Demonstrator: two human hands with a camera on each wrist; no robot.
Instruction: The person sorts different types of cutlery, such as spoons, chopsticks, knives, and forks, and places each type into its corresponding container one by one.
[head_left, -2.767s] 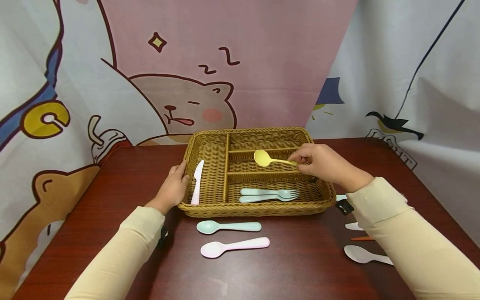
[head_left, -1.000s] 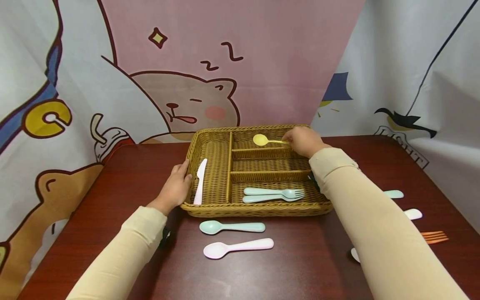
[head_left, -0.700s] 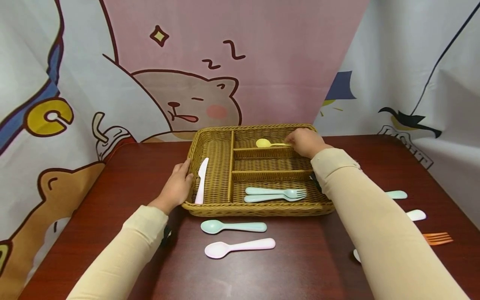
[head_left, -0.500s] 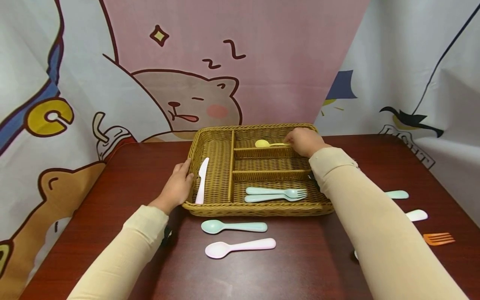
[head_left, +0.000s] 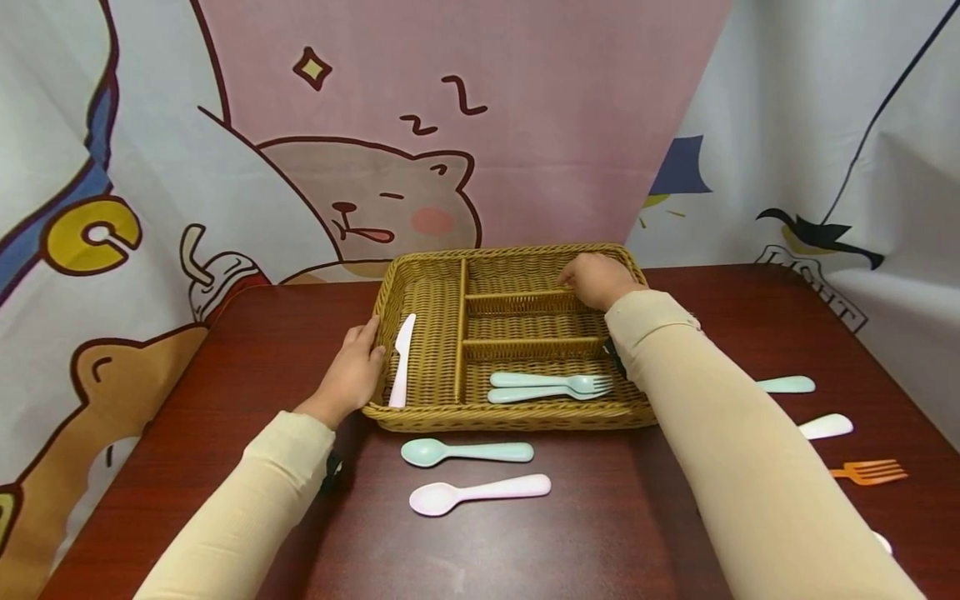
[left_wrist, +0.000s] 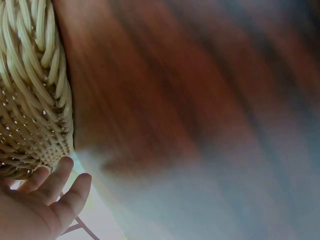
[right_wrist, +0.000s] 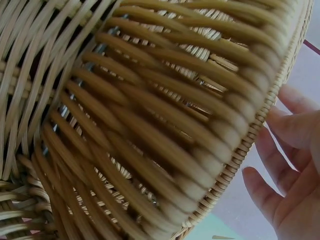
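Note:
A woven basket with several compartments stands on the table. My left hand rests against its left rim, with fingers fairly straight along the outside in the left wrist view. Over the back right compartment is my right hand. In the right wrist view, its fingers are loosely bent beside a woven divider, with nothing visible between them. The yellow spoon is out of sight. A pink knife lies in the left compartment, and two mint forks lie in the front one.
Before the basket lie a mint spoon and a pink spoon. At the right, partly under my sleeve, are a mint handle, a white handle and an orange fork. A printed cloth hangs behind the table.
My right hand carried the yellow spoon from the middle compartment to the back one and lowered it. The spoon has now gone from sight, and the hand has shifted slightly left. The left hand stayed.

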